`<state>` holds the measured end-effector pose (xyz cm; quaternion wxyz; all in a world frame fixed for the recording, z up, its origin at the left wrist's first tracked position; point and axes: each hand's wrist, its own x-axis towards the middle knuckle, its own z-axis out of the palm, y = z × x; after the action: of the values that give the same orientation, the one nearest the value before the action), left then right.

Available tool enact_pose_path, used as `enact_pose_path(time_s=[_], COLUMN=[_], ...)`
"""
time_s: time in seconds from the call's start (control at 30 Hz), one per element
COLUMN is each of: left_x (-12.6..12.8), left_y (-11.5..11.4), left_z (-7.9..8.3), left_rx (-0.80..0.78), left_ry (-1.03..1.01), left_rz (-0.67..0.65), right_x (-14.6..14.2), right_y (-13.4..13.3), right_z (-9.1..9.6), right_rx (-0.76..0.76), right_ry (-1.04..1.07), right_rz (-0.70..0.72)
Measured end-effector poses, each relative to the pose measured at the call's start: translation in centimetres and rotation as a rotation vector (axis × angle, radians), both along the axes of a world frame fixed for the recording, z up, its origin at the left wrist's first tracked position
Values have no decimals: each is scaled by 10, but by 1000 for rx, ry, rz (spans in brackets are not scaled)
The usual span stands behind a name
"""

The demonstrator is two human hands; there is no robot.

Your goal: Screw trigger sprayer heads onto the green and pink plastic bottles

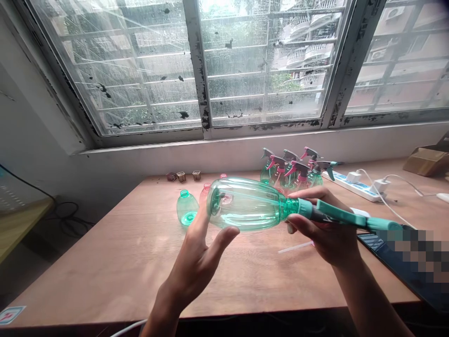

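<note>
Right fingers (305, 226) clamp the neck of 1 translucent green plastic spray bottle (250, 206), held sideways; left fingers (224, 240) are partly hidden behind its base, grip impossible to tell. Far left of them, a blue-edged white rectangular sticker (11, 315) on the tabletop (133, 262) is illegible.

Window, sockets and side clutter

From where I stand: grimy window (238, 93), peeling metal frame (196, 56), white wall (238, 155) below. Wooden table (105, 276): three small brownish trinkets (181, 177) in a row near the wall. White power strip (339, 179) on the right, two plugs (380, 186) in it, white leads (401, 215) trailing. Cardboard box (426, 160) far right. Dark flat device (414, 278), near right. Sticker (11, 315), near-left corner. Left: looped black cable (70, 217) beside a yellowish surface (26, 224).
</note>
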<state>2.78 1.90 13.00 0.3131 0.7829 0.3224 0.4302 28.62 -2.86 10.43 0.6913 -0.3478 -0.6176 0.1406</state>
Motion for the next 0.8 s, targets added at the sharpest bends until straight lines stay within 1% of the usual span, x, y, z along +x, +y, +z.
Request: enact_pose_path(time_s=[0.17,0.33,0.4,0.5,0.57,0.7,0.8], left_x=[-3,-7,-7,-3,-1,-2,-3], left_y=[1,5,6,7,6,4,4], left_z=[2,-5,-8,-10,-9,-6,-5], left_rx=[4,25,49,88,95,73,65], left_ry=[7,18,7,-11,-8,13,15], left_rz=[-40,-25,-2,24,35,47,38], right_x=[1,3,4,6,6,4,2], right_y=[-1,-2,0,5,6,3,0], right_z=[3,3,2,0,-1,-1,0], right_rx=[39,50,33,26,25,-7,14], right_ry=[-30,-36,9,49,50,75,9], right_rz=[8,13,58,163,189,100,50])
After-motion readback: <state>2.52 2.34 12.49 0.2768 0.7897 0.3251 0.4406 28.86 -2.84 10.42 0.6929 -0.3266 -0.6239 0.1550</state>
